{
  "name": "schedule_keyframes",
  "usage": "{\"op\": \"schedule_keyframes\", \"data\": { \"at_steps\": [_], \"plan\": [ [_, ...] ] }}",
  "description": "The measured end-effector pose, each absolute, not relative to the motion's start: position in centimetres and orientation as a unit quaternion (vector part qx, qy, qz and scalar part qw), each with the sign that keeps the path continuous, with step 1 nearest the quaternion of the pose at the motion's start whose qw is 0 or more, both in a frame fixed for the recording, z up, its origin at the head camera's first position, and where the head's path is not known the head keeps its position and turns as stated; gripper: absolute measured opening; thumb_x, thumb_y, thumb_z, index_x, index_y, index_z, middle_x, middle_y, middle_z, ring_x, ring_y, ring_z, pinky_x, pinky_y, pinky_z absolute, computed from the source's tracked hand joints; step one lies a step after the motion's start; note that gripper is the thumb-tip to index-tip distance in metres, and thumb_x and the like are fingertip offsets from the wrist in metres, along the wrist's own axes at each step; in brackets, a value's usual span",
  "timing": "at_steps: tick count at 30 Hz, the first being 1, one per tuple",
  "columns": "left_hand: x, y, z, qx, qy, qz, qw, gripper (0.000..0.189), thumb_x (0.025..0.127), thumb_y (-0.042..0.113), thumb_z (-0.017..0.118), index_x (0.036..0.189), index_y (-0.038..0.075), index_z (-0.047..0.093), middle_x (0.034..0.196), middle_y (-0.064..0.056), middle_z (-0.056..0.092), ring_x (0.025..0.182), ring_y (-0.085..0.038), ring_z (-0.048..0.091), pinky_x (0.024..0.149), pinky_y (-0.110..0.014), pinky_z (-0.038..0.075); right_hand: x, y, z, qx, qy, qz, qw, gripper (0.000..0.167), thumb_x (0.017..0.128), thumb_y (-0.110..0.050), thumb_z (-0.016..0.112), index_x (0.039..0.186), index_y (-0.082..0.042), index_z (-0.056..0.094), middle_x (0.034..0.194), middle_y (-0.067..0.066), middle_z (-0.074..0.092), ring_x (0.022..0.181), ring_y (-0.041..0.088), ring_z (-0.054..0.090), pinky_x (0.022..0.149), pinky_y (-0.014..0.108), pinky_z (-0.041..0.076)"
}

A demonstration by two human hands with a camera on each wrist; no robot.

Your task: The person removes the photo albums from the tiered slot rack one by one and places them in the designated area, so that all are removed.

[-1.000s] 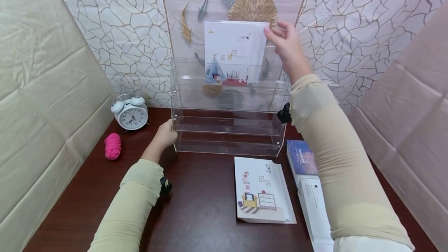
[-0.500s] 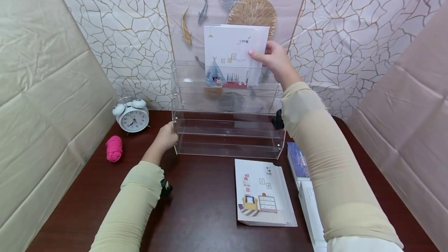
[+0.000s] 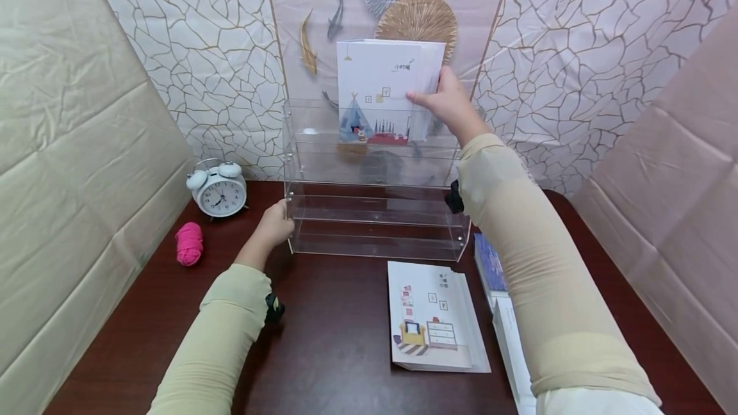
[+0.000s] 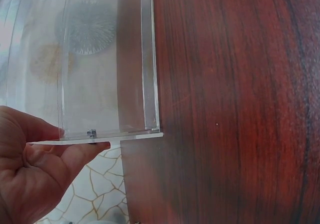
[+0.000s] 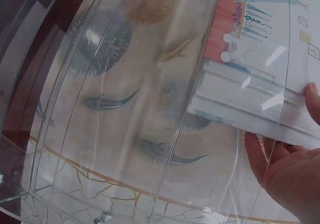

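Observation:
A clear acrylic tiered rack (image 3: 375,213) stands on the dark wood table. Its left side panel is pinched by my left hand (image 3: 275,224), thumb on the inner face and fingers outside in the left wrist view. In the rack's top tier, white booklets (image 3: 363,59) with a blue tent drawing stand upright, more than one thick. My right hand (image 3: 452,107) grips their right edge, its thumb (image 5: 313,101) on the front cover and fingers behind. More white booklets (image 3: 429,319), showing a yellow armchair drawing, lie on the table in front of the rack.
At the right, under my right forearm, lie a blue-purple book (image 3: 490,264) and a white box-like item (image 3: 512,351), both partly hidden. A white alarm clock (image 3: 221,194) and a pink yarn skein (image 3: 189,244) sit at the left. Patterned cloth (image 3: 213,69) hangs behind.
My right hand has slid down from the booklets' top right corner to the middle of their right edge, thumb now across the cover. The left hand keeps its hold on the rack.

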State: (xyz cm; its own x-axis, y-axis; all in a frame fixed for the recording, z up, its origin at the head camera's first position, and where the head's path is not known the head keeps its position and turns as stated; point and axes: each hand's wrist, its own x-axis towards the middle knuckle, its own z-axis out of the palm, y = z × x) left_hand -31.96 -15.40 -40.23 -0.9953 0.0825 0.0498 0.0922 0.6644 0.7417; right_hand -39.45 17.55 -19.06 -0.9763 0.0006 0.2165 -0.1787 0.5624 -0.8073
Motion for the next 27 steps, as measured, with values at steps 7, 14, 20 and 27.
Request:
{"op": "schedule_keyframes", "data": {
  "at_steps": [7,14,20,27],
  "plan": [
    [-32.1,-15.4,-40.4,-0.055,-0.914,-0.403,0.004,0.033,0.082,-0.007,0.042,0.114,-0.010,0.046,0.099,-0.025,0.057,0.087,-0.033,0.053,0.074,-0.039,0.045,-39.3,17.3,-18.6,0.067,-0.861,0.488,0.123,0.055,0.086,-0.018,0.068,0.127,-0.005,0.034,0.126,0.009,0.047,0.113,0.018,0.046,0.096,0.026,0.036],
    [-32.2,-15.7,-40.4,-0.055,-0.912,-0.407,0.000,0.036,0.083,-0.006,0.042,0.118,-0.011,0.045,0.106,-0.028,0.057,0.090,-0.033,0.051,0.076,-0.041,0.044,-39.2,17.3,-17.2,0.084,-0.862,0.477,0.150,0.053,0.086,-0.015,0.066,0.126,-0.005,0.032,0.128,0.008,0.045,0.114,0.016,0.043,0.096,0.024,0.034],
    [-32.2,-15.7,-40.4,-0.060,-0.913,-0.404,0.008,0.034,0.081,-0.006,0.042,0.115,-0.011,0.047,0.105,-0.027,0.057,0.090,-0.033,0.050,0.077,-0.041,0.043,-39.1,17.0,-16.5,0.096,-0.862,0.472,0.160,0.051,0.086,-0.013,0.066,0.124,-0.005,0.033,0.127,0.009,0.045,0.114,0.016,0.043,0.095,0.024,0.035],
    [-32.2,-15.6,-40.3,-0.053,-0.911,-0.408,-0.006,0.037,0.084,-0.006,0.041,0.121,-0.009,0.044,0.107,-0.025,0.057,0.092,-0.032,0.051,0.076,-0.040,0.044,-39.2,17.1,-16.3,0.098,-0.853,0.483,0.172,0.051,0.086,-0.010,0.066,0.125,-0.006,0.033,0.127,0.009,0.045,0.115,0.017,0.043,0.095,0.024,0.036]
  ]
}}
